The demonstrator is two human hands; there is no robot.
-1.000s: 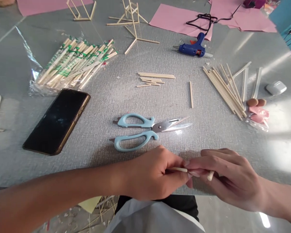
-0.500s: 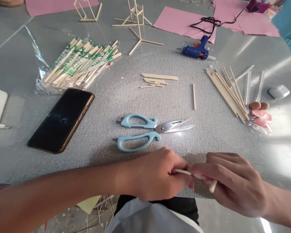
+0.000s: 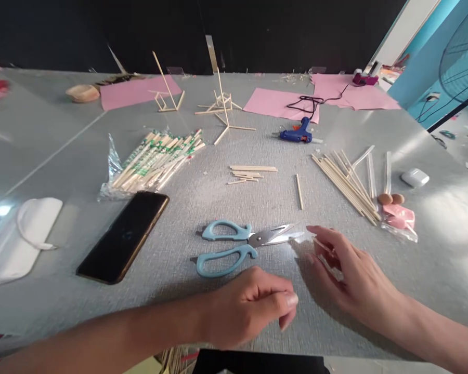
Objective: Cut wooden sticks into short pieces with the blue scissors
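Observation:
My left hand [image 3: 253, 306] rests near the table's front edge, thumb pressed over curled fingers; whatever it may hold is hidden. My right hand [image 3: 351, 275] is just right of the scissors' tips, thumb and index finger apart. A thin pale sliver shows between those fingers, too blurred to name. Ahead of my left hand lie scissors [image 3: 234, 246] with light blue handles and parted blades. A single wooden stick [image 3: 299, 192] lies beyond the blades. Several short cut sticks [image 3: 249, 172] sit in a small group farther back.
A phone [image 3: 122, 236] and wrapped chopsticks [image 3: 159, 158] are on the left. To the right lie loose sticks [image 3: 345, 187], clear glue sticks [image 3: 387, 174] and a white case [image 3: 415, 177]. Behind are a blue glue gun [image 3: 298, 132], pink paper [image 3: 273, 101] and stick frames [image 3: 228, 124].
My hands have moved apart, the right one forward to the scissors' tips. The stick seen between them no longer shows clearly. The view has tilted up.

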